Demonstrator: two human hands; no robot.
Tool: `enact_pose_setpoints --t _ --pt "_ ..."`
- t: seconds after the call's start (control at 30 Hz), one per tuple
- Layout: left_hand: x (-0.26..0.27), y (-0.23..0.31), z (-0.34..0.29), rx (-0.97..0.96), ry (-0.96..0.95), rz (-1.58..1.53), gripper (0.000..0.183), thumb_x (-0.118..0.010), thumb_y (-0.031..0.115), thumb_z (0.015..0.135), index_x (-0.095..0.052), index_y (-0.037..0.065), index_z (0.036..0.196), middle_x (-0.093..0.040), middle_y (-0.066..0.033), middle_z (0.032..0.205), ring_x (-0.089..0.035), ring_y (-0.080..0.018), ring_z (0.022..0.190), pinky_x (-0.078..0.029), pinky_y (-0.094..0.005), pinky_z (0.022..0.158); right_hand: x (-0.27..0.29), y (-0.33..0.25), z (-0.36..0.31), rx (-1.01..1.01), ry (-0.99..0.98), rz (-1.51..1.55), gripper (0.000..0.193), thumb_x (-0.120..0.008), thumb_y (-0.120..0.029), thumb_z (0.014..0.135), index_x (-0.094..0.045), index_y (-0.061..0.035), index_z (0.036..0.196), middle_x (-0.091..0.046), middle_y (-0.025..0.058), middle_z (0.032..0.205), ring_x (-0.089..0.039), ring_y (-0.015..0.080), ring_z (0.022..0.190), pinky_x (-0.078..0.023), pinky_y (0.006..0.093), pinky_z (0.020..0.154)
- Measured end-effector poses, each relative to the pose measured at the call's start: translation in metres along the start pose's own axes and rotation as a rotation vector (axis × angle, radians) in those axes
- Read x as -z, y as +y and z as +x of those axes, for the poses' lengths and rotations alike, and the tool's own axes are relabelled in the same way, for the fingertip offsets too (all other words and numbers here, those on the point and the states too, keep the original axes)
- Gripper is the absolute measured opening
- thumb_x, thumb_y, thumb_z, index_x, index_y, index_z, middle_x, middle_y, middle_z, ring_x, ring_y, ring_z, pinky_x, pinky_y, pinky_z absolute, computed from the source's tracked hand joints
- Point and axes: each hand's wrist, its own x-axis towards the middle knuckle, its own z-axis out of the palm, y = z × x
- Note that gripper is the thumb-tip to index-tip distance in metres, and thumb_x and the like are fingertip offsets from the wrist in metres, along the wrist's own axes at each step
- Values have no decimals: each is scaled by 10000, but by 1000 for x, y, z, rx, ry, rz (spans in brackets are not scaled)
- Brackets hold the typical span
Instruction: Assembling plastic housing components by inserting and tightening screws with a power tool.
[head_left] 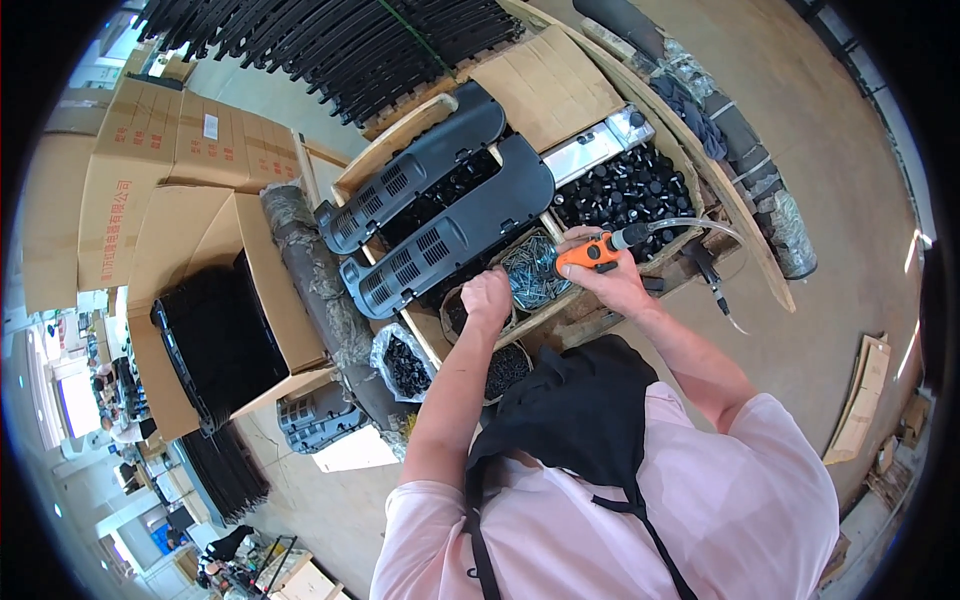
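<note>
**Orange tool (587,256) in the right hand (622,284), beside a bin of screws (535,272)**

The tool lies in the right hand, its fingers wrapped around the orange body, just right of the silvery screws. A pale hose (690,223) curves off rightward from the tool's grey end. The left hand (487,297) is curled at the neighbouring bin, left of the screws; whether it pinches anything cannot be told.

Beyond the hands, two dark grey panels (475,222) with slotted vents lie side by side across the wooden surface (546,317). To their right, black round-headed parts (632,188) fill a larger bin, with a cardboard sheet (548,85) farther back. Near the surface's left side is a plastic bag (382,347) of small black pieces. Farther left stands an open carton (277,290) holding black parts (225,340); long black strips (330,50) are stacked at the far end.
</note>
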Motion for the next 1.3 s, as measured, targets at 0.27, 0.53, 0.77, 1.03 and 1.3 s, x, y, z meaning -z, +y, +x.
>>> enact_pose_setpoints --t 0.27,0.53,0.77,1.03,1.3 --pt "7 17 14 -65 -68 100 208 -598 152 960 -777 86 1041 -800 -100 1008 -790 -264 938 -633 -381 787 11 -9 -9 2 23 -35 530 -827 -101 871 -596 -15 1340 -713 102 1216 -673 159 1114 -545 333 1009" --pt "-7 9 7 -88 36 145 206 -597 186 979 -754 73 1051 -800 -90 959 -793 -267 854 -629 -388 752 14 -7 -12 -19 49 -22 547 -824 -100 871 -582 -13 1353 -718 102 1205 -677 166 1112 -546 334 1005" --pt "-7 -2 -31 121 -204 -1639 187 -563 278 1076 -581 119 980 -592 -26 825 -554 -161 708 -467 -324 627 7 -7 -12 50 63 38 508 -812 -59 870 -586 -8 1322 -721 120 1188 -679 178 1115 -553 344 999" --pt "35 23 -46 76 -401 -2558 193 -537 270 1111 -528 95 1028 -552 -27 900 -494 -141 759 -425 -277 633 -24 -57 -7 57 58 60 501 -736 -10 884 -553 18 1349 -711 147 1211 -682 194 1110 -563 354 989" --pt "51 35 -39 132 -269 -2537 221 -529 270 1118 -535 78 1010 -586 -37 901 -540 -141 752 -473 -283 623 -22 -57 1 129 58 24 521 -750 -37 890 -543 22 1364 -702 165 1218 -685 207 1104 -562 369 993"
